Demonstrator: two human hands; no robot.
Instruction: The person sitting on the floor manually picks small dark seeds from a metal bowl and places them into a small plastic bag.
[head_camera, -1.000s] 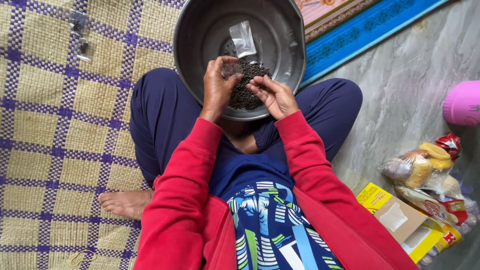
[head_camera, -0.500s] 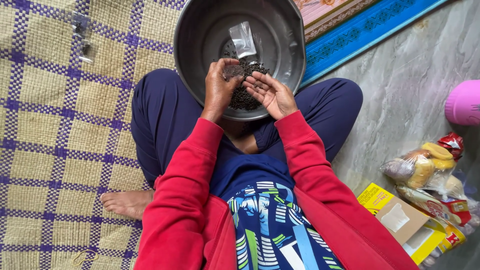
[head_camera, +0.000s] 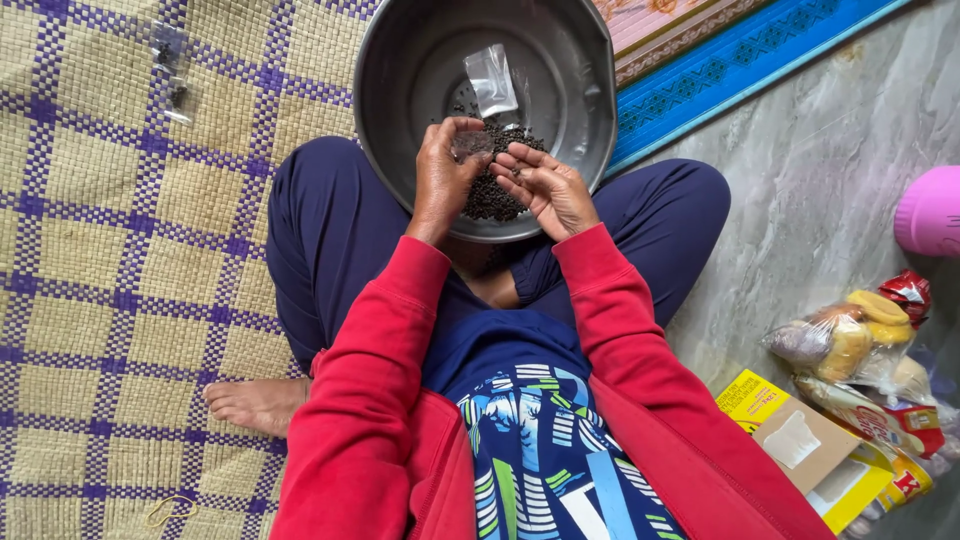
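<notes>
Peppercorns heap in the metal bowl on our lap. Our left hand pinches a small clear packet above them; just beside that grip our right hand lies spread, palm up, catching strays.

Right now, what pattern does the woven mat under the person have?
The mat has tan squares crossed by purple stripes, clearest in the head view.

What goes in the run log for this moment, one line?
left hand: holds small packet over bowl | right hand: open, palm up, beside it | dark seeds in bowl | empty packet inside
</notes>
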